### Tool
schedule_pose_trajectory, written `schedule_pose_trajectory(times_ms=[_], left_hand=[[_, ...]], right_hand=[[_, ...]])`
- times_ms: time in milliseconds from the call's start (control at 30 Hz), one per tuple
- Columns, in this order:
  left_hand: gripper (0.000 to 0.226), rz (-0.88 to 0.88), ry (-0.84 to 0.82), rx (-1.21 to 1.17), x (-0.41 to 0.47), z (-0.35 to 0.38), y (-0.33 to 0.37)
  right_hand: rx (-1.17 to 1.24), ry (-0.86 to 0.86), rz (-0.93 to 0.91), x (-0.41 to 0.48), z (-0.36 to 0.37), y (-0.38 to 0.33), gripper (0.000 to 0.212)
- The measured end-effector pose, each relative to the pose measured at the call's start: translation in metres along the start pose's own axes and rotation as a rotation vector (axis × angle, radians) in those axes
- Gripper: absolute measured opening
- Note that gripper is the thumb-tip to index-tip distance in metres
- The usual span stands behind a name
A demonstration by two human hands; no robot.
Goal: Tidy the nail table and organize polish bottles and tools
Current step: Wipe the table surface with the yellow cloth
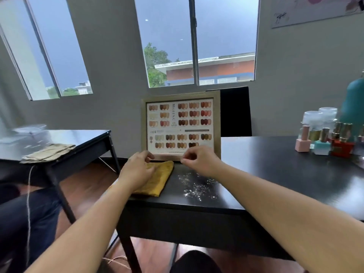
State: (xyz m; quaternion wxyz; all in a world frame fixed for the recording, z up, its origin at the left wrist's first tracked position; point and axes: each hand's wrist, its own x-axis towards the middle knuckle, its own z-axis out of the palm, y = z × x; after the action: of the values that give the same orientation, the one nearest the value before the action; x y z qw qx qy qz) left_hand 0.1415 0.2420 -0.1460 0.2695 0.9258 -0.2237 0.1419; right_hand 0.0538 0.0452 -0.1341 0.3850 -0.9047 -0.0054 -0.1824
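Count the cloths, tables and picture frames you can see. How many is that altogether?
Cloths: 2 (yellow cloth, beige cloth)
Tables: 2 (big table, side table)
Frames: 1 (frame)
Total: 5
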Motion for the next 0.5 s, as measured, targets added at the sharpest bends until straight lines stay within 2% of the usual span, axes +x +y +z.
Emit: schedule_pose_trajectory(times_ms=[133,233,400,500], left_hand=[[0.055,-0.173,-0.110,0.231,-0.001,-0.009,-0.031],[0.067,-0.242,-0.146,0.276,-0.001,-0.009,-0.041],[0.060,-0.264,-0.106,0.164,0.004,-0.005,-0.041],[0.047,-0.268,-0.094,0.053,0.003,-0.010,-0.036]], right_hand=[[-0.133,-0.080,0.038,0.021,0.026,-0.014,0.021],[-0.234,-0.116,0.109,0.031,0.041,-0.020,0.030],[-0.291,-0.127,0.218,0.039,0.058,-0.025,0.048],[-0.241,-0.140,0.199,0.041,0.062,-0.032,0.035]])
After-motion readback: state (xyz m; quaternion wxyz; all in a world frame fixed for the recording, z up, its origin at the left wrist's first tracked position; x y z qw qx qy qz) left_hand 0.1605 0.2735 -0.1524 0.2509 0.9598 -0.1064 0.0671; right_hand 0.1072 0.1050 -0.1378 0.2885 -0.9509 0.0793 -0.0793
